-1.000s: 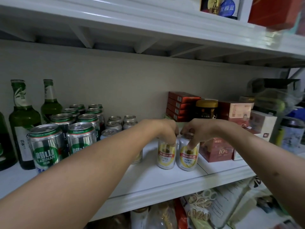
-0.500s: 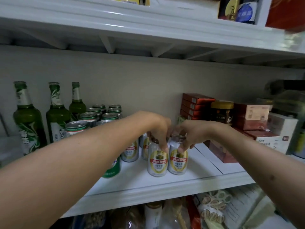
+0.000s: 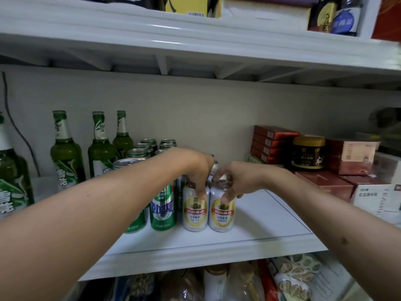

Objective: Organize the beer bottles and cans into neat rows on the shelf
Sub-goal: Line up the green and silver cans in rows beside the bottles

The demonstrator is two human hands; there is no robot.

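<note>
Two white-and-gold beer cans stand side by side near the front of the white shelf (image 3: 217,246). My left hand (image 3: 198,168) grips the top of the left can (image 3: 194,211). My right hand (image 3: 233,181) grips the top of the right can (image 3: 221,213). Both cans touch the row of green cans (image 3: 163,211) on their left. More green cans (image 3: 149,146) stand behind, partly hidden by my left arm. Tall green bottles (image 3: 66,153) line the back left.
Red boxes (image 3: 272,144), a dark jar with a gold lid (image 3: 308,154) and white cartons (image 3: 375,200) crowd the right side of the shelf. Bare shelf lies between the cans and those boxes. An upper shelf (image 3: 195,40) hangs overhead; packaged goods fill the shelf below.
Both hands have slid the two white-and-gold cans leftward along the shelf, away from the red boxes, until they sit against the green cans. The view has shifted left too.
</note>
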